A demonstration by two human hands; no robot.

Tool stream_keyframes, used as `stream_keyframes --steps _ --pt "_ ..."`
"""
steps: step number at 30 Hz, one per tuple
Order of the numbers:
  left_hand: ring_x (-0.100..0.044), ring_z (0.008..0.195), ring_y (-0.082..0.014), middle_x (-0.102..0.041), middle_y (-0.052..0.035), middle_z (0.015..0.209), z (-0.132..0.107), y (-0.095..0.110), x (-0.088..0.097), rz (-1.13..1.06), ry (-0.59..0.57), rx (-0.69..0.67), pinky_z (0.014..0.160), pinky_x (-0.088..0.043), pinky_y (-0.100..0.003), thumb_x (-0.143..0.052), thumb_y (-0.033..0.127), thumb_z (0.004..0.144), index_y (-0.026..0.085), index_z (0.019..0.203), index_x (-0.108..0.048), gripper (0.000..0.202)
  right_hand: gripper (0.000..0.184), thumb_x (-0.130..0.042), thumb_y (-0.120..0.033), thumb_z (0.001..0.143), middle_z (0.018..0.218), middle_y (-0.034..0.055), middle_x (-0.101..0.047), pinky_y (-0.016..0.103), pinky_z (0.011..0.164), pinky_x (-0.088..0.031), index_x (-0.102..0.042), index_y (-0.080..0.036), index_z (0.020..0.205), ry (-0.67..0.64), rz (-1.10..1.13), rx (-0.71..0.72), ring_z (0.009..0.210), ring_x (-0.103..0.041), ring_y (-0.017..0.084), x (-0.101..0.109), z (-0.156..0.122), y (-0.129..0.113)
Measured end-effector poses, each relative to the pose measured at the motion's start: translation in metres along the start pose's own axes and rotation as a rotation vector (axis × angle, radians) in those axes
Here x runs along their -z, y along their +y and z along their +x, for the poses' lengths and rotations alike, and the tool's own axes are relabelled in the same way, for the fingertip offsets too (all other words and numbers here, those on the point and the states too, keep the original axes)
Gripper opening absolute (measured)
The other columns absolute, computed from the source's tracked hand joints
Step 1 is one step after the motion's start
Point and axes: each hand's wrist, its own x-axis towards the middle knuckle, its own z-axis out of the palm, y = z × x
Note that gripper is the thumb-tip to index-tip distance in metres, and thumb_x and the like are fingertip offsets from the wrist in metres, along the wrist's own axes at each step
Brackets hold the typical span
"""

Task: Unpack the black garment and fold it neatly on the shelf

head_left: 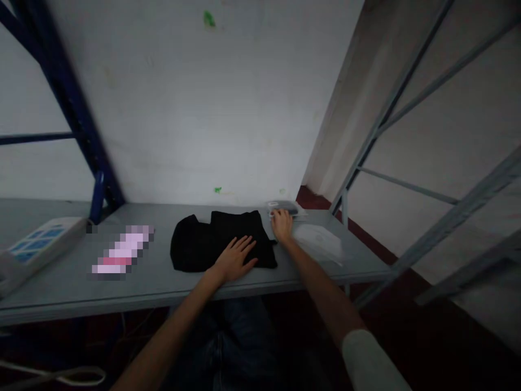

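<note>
A folded black cloth item [195, 244], perhaps a garment, lies flat on the grey table. My left hand [236, 259] rests palm down on its right part, fingers spread. Farther back and to the right, my right hand [281, 225] has its bent fingers on the near left edge of a clear plastic packet [291, 207] with something dark inside. The fingertips and thumb of that hand are partly hidden. Beside my right forearm lies a translucent white plastic bag [319, 242].
A blurred-out pink object [126, 251] lies left of the cloth. Farther left is a white box with blue panels [40, 244]. A blue metal post [77, 103] rises at the left, grey rack bars [407, 184] slope at the right, and a white wall [203, 108] stands behind the table [154, 290].
</note>
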Motion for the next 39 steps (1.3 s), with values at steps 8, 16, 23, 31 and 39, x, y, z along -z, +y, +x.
stream_keyframes --steps 8,16,23,31,39 --pt "-0.040 0.151 -0.0278 -0.045 -0.0136 0.161 -0.002 0.009 0.007 -0.057 0.068 0.024 0.128 -0.023 -0.052 -0.050 0.056 0.099 0.022 0.161 -0.029 0.074 0.029 -0.045 -0.029 0.105 0.117 0.0118 -0.069 0.041 0.102 -0.038 -0.071 -0.019 0.116 0.305 0.201 0.014 0.114 -0.054 0.028 0.044 -0.010 -0.042" --pt "-0.065 0.108 -0.0290 -0.068 -0.0105 0.115 -0.010 0.007 0.032 -0.056 0.413 0.297 0.095 -0.054 -0.045 -0.057 0.023 0.093 0.028 0.130 -0.063 0.038 0.018 -0.060 -0.025 0.101 0.112 0.0055 -0.072 0.042 0.094 -0.043 -0.075 -0.029 0.109 0.095 0.273 0.432 0.108 -0.059 0.025 0.060 -0.116 -0.102" --pt "-0.067 0.100 -0.0260 -0.071 -0.0070 0.105 -0.012 0.010 0.030 0.052 0.393 0.200 0.092 -0.051 -0.043 -0.062 0.018 0.092 0.024 0.101 -0.072 0.014 0.009 -0.067 -0.028 0.099 0.105 0.0038 -0.074 0.039 0.089 -0.044 -0.076 -0.026 0.101 0.115 0.318 0.475 0.101 -0.061 0.023 0.066 -0.110 -0.087" --pt "-0.069 0.096 -0.0234 -0.072 -0.0050 0.095 -0.015 0.002 0.032 -0.006 0.670 0.122 0.096 -0.055 -0.042 -0.058 0.024 0.098 0.024 0.097 -0.074 0.016 0.010 -0.067 -0.029 0.100 0.101 0.0027 -0.074 0.039 0.089 -0.041 -0.076 -0.028 0.098 0.229 0.283 0.407 0.101 -0.060 0.023 0.067 -0.097 -0.058" --pt "-0.069 0.102 -0.0228 -0.071 -0.0053 0.104 -0.030 -0.013 0.043 -0.054 0.913 0.205 0.101 -0.055 -0.041 -0.058 0.027 0.100 0.023 0.103 -0.071 0.014 0.012 -0.067 -0.030 0.099 0.103 0.0056 -0.072 0.041 0.092 -0.042 -0.077 -0.026 0.096 0.368 0.286 0.292 0.102 -0.059 0.025 0.080 -0.073 -0.035"
